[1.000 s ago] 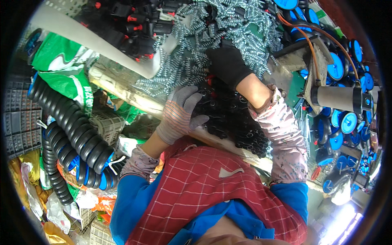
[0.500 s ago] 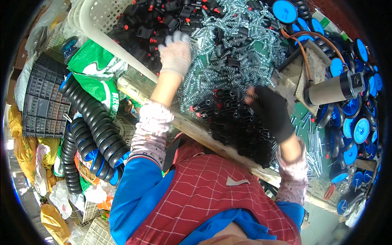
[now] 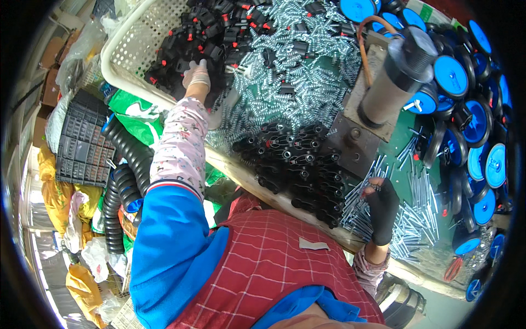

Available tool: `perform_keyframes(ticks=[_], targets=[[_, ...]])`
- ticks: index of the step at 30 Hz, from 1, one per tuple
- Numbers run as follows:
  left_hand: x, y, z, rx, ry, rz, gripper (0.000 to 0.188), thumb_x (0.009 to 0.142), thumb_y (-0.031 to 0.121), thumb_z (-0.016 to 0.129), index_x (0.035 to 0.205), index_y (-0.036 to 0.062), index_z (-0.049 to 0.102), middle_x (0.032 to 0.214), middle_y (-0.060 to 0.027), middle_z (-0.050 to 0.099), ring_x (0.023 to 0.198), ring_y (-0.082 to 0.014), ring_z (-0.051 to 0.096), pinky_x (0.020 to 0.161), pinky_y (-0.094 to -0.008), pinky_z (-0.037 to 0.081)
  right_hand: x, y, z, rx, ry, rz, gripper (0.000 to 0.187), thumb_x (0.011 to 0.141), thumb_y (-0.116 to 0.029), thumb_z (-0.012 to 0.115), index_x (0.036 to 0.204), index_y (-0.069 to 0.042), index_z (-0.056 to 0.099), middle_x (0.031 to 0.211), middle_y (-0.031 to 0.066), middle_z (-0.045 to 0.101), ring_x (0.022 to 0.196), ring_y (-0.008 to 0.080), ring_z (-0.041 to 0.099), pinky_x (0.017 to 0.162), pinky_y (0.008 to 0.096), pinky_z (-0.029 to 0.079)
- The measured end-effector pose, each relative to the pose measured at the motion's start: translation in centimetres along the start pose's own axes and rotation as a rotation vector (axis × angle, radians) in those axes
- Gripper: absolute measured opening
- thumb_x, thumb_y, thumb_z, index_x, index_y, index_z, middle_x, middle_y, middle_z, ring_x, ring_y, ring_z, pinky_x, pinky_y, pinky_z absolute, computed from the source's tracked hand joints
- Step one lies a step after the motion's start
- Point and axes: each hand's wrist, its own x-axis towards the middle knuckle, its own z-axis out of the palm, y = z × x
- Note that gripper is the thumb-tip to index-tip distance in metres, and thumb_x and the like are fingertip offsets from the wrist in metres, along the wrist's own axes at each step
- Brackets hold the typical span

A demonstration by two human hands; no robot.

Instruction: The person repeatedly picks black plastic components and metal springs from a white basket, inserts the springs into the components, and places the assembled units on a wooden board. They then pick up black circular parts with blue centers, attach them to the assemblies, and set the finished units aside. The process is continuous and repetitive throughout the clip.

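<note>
My left hand (image 3: 196, 77), in a pale glove, reaches into a white perforated basket (image 3: 131, 44) and rests among black plastic parts with red tabs (image 3: 213, 33); whether it grips one is hidden. My right hand (image 3: 381, 205), in a black glove, sits low on the green bench over a heap of silver metal pins (image 3: 416, 219), fingers closed on a few of them. Between the hands lies a pile of black ring-shaped parts (image 3: 298, 164). A spread of small silver springs (image 3: 296, 82) covers the bench beyond it.
A grey cylinder press tool (image 3: 394, 82) on a metal plate stands right of centre. Stacks of blue wheels (image 3: 466, 109) fill the right side. Black corrugated hose (image 3: 123, 175), a dark crate (image 3: 82, 148) and yellow bags (image 3: 55, 197) lie at the left.
My left hand moved further left and up, from the springs into the white basket. My right hand dropped from the black ring parts down to the metal pins at the right.
</note>
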Motion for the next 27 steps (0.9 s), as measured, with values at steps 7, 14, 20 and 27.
perform_keyframes(ticks=[7, 14, 20, 27], targets=[[1.9, -0.4, -1.1, -0.038, 0.162, 0.344, 0.045, 0.083, 0.012, 0.071, 0.124, 0.02, 0.057, 0.124, -0.0171, 0.059, 0.112, -0.039, 0.063, 0.092, -0.0483, 0.054, -0.6, 1.3, -0.8, -0.265, 0.067, -0.149, 0.015, 0.089, -0.007, 0.071, 0.103, -0.002, 0.068, 0.08, 0.0048, 0.067, 0.071, 0.0111, 0.06, 0.067, 0.0257, 0.048], [-3.8, 0.6, 0.5, -1.001, 0.061, 0.544, 0.057, 0.08, 0.021, 0.082, 0.127, 0.0001, 0.059, 0.113, -0.0177, 0.066, 0.103, -0.03, 0.065, 0.09, -0.037, 0.051, 0.5, -0.6, 0.5, -0.27, 0.084, -0.195, 0.017, 0.095, -0.007, 0.066, 0.11, 0.0, 0.066, 0.087, 0.0057, 0.068, 0.077, 0.0124, 0.061, 0.072, 0.0267, 0.048], [-15.0, -0.2, -0.1, -1.103, -0.123, 0.832, 0.048, 0.081, 0.015, 0.079, 0.124, -0.0004, 0.062, 0.108, -0.0153, 0.071, 0.097, -0.0226, 0.068, 0.088, -0.0338, 0.052, 3.1, -7.5, 7.1, -0.2, -0.114, -0.206, 0.02, 0.095, -0.008, 0.067, 0.113, -0.001, 0.063, 0.093, 0.0063, 0.067, 0.087, 0.0138, 0.063, 0.078, 0.0281, 0.049], [-19.7, -4.7, -2.1, -1.076, -0.106, 0.857, 0.05, 0.078, 0.007, 0.08, 0.123, 0.0061, 0.059, 0.103, -0.017, 0.069, 0.093, -0.0314, 0.07, 0.08, -0.0377, 0.054, 8.9, -11.2, 17.8, -0.497, -0.384, -0.55, 0.018, 0.087, -0.007, 0.073, 0.103, -0.003, 0.065, 0.084, 0.0028, 0.065, 0.074, 0.0154, 0.062, 0.069, 0.0287, 0.05]])
